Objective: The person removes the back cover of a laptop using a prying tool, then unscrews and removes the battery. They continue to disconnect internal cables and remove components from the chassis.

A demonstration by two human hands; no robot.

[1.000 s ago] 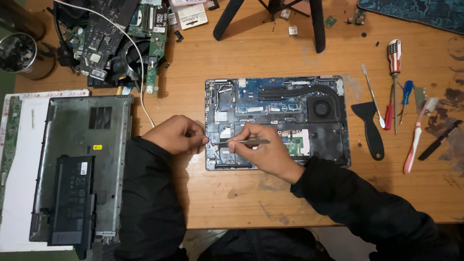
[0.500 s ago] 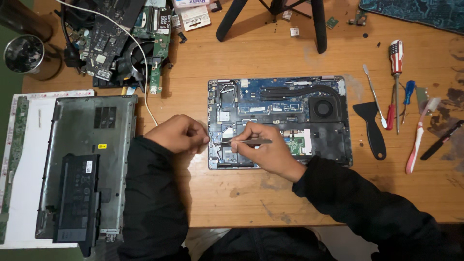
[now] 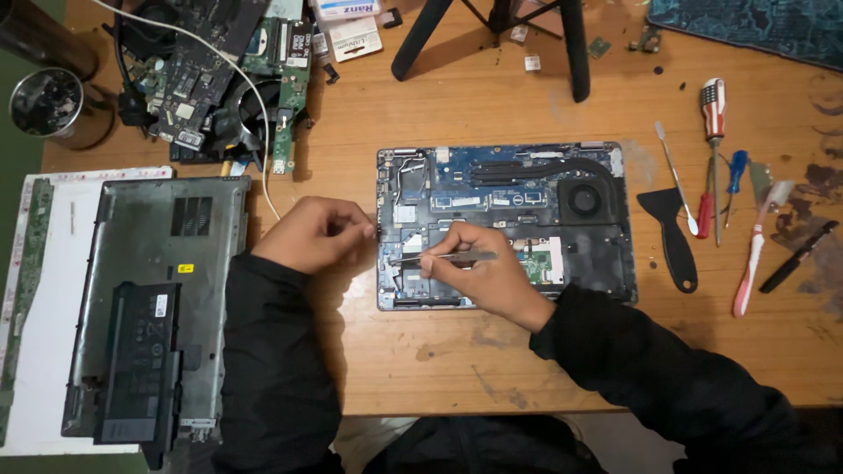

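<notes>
An opened laptop base (image 3: pixel 527 193) lies on the wooden table, its boards, fan and heat pipe exposed. My right hand (image 3: pixel 483 276) rests over its lower left part and grips metal tweezers (image 3: pixel 443 258), whose tips point left at the board. My left hand (image 3: pixel 312 233) sits at the laptop's left edge with the fingers curled against the casing; whether they pinch anything is hidden.
A grey bottom cover (image 3: pixel 158 290) with a black battery (image 3: pixel 140 360) lies at left on a white panel (image 3: pixel 44 351). Loose circuit boards (image 3: pixel 219 79) at top left. Screwdrivers (image 3: pixel 713 149), a black scraper (image 3: pixel 672 237) and a toothbrush (image 3: pixel 755 250) at right. Tripod legs (image 3: pixel 571 44) above.
Both hands stay on the laptop's left part; the tweezers hold nearly the same spot. The view has shifted slightly.
</notes>
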